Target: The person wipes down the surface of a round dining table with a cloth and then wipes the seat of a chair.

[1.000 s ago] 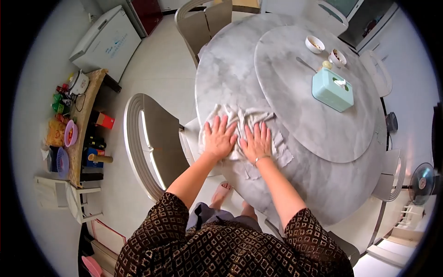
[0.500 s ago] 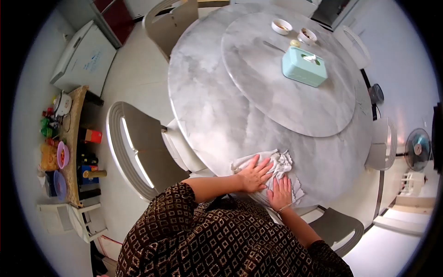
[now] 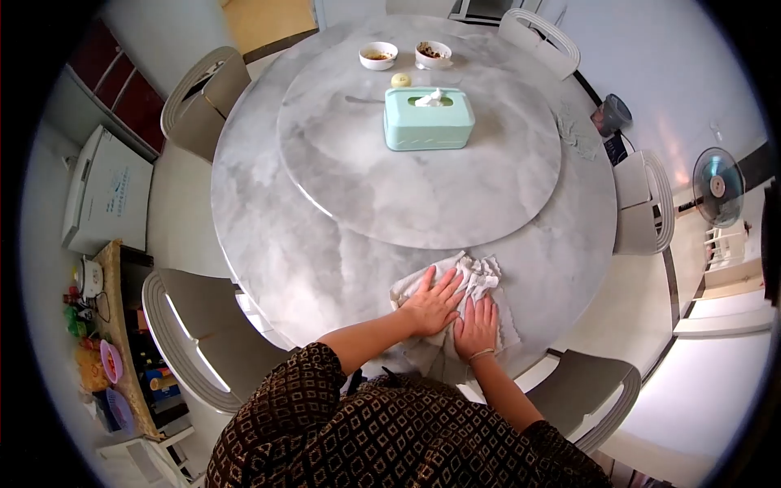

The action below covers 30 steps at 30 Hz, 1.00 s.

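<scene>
- Left hand [image 3: 434, 307]: palm down, fingers spread on the cloth [image 3: 481, 276].
- Right hand [image 3: 477, 327]: flat on the cloth, fingers slightly parted, at the left hand's four o'clock.
- Cloth: rumpled, between five and six o'clock on the table [image 3: 264, 236].
- Tissue box [image 3: 429, 130]: twelve o'clock from both hands.

A rumpled whitish cloth [image 3: 482, 275] lies on the marbled table [image 3: 268, 195].

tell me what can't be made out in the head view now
In the head view:
Table beneath the cloth: covered by it.
Right end of the utensil: apparently behind the tissue box.
Contents of the left bowl: too small to identify.
Lettering on the white chest: too small to read.
</scene>
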### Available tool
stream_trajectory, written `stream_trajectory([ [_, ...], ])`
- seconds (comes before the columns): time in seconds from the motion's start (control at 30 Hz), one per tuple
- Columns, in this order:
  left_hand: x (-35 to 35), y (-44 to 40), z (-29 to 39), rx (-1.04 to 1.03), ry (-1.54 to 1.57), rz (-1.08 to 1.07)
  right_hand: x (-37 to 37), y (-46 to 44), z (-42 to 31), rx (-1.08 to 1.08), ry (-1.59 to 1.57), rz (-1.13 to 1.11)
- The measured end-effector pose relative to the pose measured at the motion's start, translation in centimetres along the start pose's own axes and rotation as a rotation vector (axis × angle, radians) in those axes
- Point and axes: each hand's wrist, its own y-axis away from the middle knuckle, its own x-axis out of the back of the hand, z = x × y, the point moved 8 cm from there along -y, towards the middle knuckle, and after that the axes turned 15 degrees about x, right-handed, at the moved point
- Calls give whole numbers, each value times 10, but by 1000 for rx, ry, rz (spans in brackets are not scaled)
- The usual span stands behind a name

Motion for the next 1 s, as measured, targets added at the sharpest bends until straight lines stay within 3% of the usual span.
stream_trajectory([
  [0.2,6,-58,1,154,80,51,0,-35,59,1,20,23],
  [0.3,0,-67,-4,254,145,-65,-8,-42,70,-33,9,-50],
  [0.47,2,-60,-10,243,231,1,-15,-35,66,-74,25,-36],
  [0.57,2,-42,-15,141,140,150,-19,-24,60,-165,73,-44],
  [0.77,17,29,-89,126,258,142,-17,-43,-27,-128,83,-139],
  [0.87,31,63,-166,277,235,225,-37,-95,-92,-17,120,-201],
  [1.0,59,116,-283,644,167,300,-51,-202,-180,179,115,-144],
])
